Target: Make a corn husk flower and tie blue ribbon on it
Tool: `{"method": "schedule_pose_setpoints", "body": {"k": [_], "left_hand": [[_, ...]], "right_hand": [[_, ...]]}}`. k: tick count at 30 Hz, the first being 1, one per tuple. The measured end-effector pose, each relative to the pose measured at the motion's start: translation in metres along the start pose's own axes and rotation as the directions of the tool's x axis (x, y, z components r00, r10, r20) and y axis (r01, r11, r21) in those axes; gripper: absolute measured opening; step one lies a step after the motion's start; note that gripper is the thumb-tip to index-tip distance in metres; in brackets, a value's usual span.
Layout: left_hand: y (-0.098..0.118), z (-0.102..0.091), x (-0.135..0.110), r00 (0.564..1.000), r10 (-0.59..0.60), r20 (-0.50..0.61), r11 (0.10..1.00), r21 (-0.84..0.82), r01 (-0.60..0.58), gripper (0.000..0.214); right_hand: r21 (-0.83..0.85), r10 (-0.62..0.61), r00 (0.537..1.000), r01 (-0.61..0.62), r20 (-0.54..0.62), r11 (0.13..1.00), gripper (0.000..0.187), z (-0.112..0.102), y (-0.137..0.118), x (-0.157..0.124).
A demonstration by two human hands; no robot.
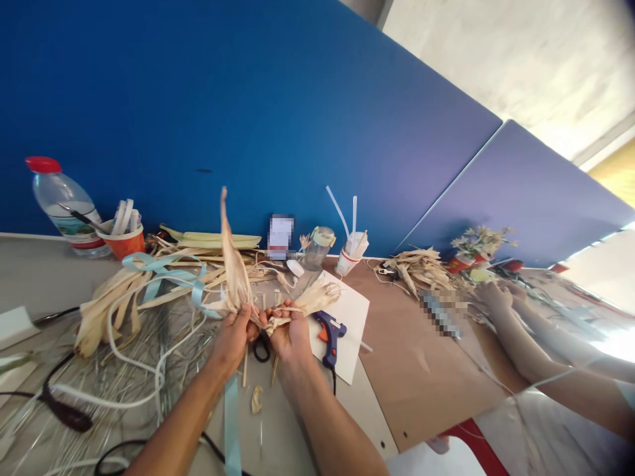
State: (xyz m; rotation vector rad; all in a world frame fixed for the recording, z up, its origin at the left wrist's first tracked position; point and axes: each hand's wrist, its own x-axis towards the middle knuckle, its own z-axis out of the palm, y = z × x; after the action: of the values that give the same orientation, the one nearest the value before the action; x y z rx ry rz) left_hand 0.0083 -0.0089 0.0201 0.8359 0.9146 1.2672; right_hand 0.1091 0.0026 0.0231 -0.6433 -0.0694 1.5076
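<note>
two hands [292,336] on husks [235,274], one glue gun [335,334] beside

The single view is worn on the person's head and looks forward and down over the table [282,430] from above the person's forearms [196,406], which rise from the bottom edge. It sits near the left hand [241,329] and right hand [294,334], which meet just below and left of the frame's middle. Ahead, a blue partition [238,99] spans the upper frame, its top edge slanting down to the right. The wide picture also takes in another person's arms [528,344] at the right edge.
</note>
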Motion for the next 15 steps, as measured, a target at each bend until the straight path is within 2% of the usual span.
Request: {"method": "schedule_pose_setpoints", "body": {"k": [3,7,10,13,15], "left_hand": [[0.004,0.002,-0.002,0.996,0.014,0.088,0.997,0.075,-0.021,0.047],[0.006,0.001,-0.004,0.993,-0.011,0.121,0.972,0.234,-0.018,0.051],[0.005,0.001,-0.005,0.986,-0.037,0.164,0.966,0.258,-0.007,0.052],[0.001,0.002,-0.006,0.976,-0.074,0.205,0.975,0.222,0.028,0.051],[-0.002,0.005,-0.006,0.974,-0.097,0.205,0.976,0.211,0.053,0.049]], "right_hand": [[-0.042,0.103,0.995,-0.104,-0.012,0.994,0.017,-0.002,-0.003,0.001],[-0.071,0.255,0.967,-0.254,0.001,0.965,0.022,-0.004,-0.007,0.002],[-0.084,0.349,0.937,-0.348,-0.001,0.934,0.028,-0.004,-0.011,0.003],[-0.119,0.36,0.933,-0.359,-0.009,0.926,0.032,-0.001,-0.016,0.003],[-0.153,0.3,0.954,-0.296,0.008,0.943,0.031,0.0,-0.019,0.002]]}}
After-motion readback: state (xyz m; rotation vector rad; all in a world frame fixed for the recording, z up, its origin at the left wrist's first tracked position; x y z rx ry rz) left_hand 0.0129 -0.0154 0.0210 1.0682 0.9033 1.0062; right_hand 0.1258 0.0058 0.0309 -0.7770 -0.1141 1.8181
